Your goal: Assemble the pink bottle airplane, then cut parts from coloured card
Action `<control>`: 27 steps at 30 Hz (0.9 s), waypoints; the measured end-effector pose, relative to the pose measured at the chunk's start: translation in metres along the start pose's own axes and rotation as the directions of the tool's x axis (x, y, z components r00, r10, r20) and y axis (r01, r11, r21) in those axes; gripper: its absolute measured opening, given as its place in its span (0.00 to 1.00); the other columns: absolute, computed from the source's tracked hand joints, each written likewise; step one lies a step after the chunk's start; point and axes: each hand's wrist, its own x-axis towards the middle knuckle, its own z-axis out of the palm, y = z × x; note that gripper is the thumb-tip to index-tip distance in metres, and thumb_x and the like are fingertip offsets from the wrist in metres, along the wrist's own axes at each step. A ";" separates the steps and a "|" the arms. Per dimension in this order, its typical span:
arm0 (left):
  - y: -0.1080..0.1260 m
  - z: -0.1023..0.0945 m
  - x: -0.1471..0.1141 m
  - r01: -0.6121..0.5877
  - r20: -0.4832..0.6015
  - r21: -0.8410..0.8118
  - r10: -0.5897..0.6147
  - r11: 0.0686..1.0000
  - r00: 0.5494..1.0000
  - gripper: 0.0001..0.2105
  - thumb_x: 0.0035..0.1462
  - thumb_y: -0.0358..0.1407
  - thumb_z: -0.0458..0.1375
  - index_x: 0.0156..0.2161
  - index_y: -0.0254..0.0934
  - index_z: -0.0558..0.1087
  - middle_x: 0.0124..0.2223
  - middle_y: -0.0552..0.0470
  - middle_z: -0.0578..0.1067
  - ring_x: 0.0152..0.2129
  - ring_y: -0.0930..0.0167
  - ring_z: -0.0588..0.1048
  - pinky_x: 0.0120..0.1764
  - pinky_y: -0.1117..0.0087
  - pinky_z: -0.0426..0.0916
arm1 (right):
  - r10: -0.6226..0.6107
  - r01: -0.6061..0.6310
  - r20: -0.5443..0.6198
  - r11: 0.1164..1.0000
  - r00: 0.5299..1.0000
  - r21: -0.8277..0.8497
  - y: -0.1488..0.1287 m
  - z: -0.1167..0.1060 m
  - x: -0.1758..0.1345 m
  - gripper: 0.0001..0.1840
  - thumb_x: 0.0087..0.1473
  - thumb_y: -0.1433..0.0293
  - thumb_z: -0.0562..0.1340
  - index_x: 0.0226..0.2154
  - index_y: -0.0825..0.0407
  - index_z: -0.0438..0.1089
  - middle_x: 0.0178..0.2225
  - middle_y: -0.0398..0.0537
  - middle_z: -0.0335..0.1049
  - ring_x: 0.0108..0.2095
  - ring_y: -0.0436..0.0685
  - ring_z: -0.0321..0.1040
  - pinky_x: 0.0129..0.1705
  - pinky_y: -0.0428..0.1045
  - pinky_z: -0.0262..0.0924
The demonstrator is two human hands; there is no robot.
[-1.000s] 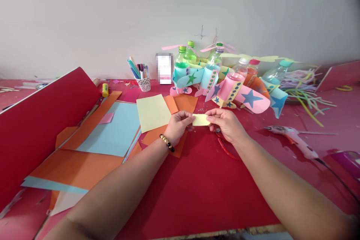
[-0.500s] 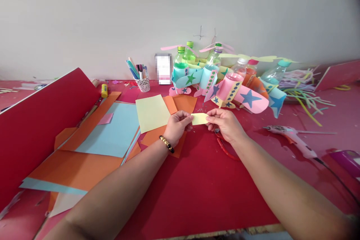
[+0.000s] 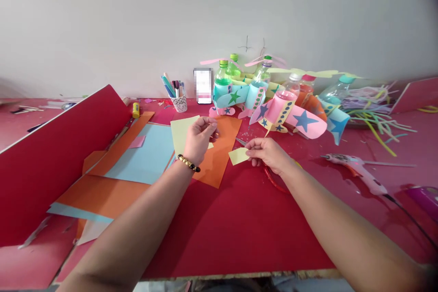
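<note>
The right hand [image 3: 268, 153] pinches a small, flat, pale-yellow paper [image 3: 238, 156] by its right end, well in from the tabletop's [image 3: 239, 228] near edge; whether the left hand [image 3: 199, 139] pinches anything, I cannot tell.

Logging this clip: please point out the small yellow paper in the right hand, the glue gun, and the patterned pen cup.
Small yellow paper [image 3: 237, 156]: head view, middle of its exposed face.
Glue gun [image 3: 367, 175]: head view, upper handle.
Patterned pen cup [image 3: 179, 104]: head view, middle of its outer wall.
</note>
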 end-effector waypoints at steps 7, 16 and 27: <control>0.000 -0.038 -0.010 -0.244 0.307 0.769 -0.006 0.591 0.952 0.14 0.56 0.42 0.56 0.45 0.38 0.74 0.48 0.46 0.76 0.46 0.63 0.72 0.50 0.60 0.66 | -0.036 0.036 -0.121 0.999 0.992 -0.003 -0.001 -0.003 0.004 0.09 0.40 0.71 0.67 0.27 0.54 0.69 0.16 0.41 0.71 0.14 0.47 0.65 0.14 0.40 0.53; -0.022 -0.021 -0.076 -0.531 0.556 0.831 -0.238 0.165 0.796 0.32 0.59 0.55 0.48 0.65 0.44 0.55 0.68 0.45 0.52 0.64 0.53 0.50 0.61 0.47 0.52 | -0.051 0.050 -0.179 0.999 0.983 -0.011 0.000 -0.002 0.005 0.07 0.40 0.71 0.66 0.27 0.53 0.68 0.18 0.42 0.71 0.13 0.47 0.64 0.14 0.41 0.53; -0.026 -0.049 -0.052 -0.400 0.400 0.916 -0.112 0.030 0.910 0.27 0.63 0.49 0.47 0.64 0.44 0.56 0.62 0.45 0.64 0.56 0.58 0.64 0.53 0.56 0.63 | -0.109 0.098 -0.164 0.993 0.980 -0.072 0.009 0.000 0.007 0.11 0.42 0.68 0.65 0.33 0.52 0.69 0.19 0.40 0.71 0.15 0.48 0.65 0.16 0.42 0.54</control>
